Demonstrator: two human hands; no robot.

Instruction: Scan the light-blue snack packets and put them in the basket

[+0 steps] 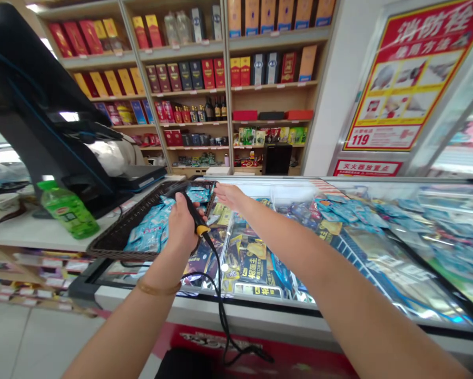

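My left hand [182, 223] is wrapped round the handle of a black and yellow barcode scanner [191, 210], whose cord hangs over the freezer's front edge. Under it lies a dark woven basket [106, 239] holding several blue packets [151, 226]. My right hand [230, 196] is at the basket's far right corner with its fingers stretched out. Nothing shows in that hand, and I cannot tell whether it touches the rim. The basket rests partly on the glass-topped chest freezer [260, 305]. More blue packets [341, 210] are spread over the glass to the right.
A green-capped drink bottle [68, 209] stands on the white counter [7, 231] at left, beside a black checkout terminal [50, 105]. Bagged goods [256, 258] fill the freezer's wire compartments. Shelves of boxes [197, 73] line the back wall. A red and yellow poster [414, 79] hangs at right.
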